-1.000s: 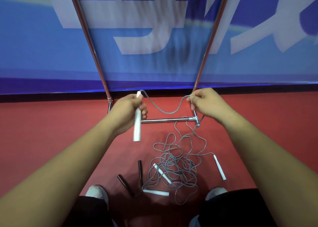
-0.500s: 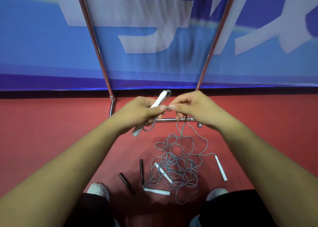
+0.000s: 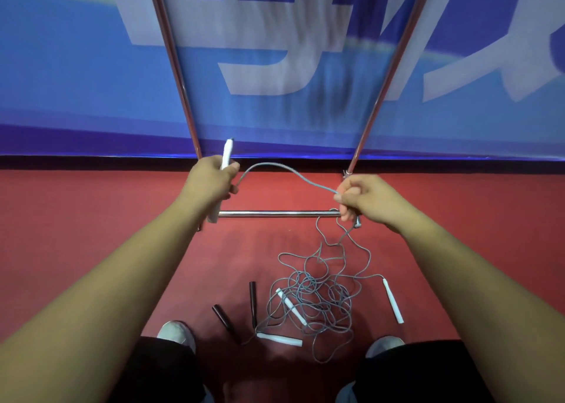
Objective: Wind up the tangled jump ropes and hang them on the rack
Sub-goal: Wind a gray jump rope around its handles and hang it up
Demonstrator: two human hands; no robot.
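Head view: the left hand (image 3: 211, 180) has its fingers curled tight around a white plastic jump-rope handle (image 3: 227, 155), held upright in front of the chrome metal rack (image 3: 275, 213). From it a thin grey cord (image 3: 308, 181) arcs across to the right hand (image 3: 365, 199), whose thumb and fingertips pinch it. Below that hand the cord drops into a tangled pile of grey ropes (image 3: 318, 295), with white and black handles, on the red floor (image 3: 91, 219).

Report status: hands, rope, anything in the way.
Left hand grips white plastic rope handle. Right hand pinches thin grey cord off it. Slack runs down into tangled rope heap on red floor.
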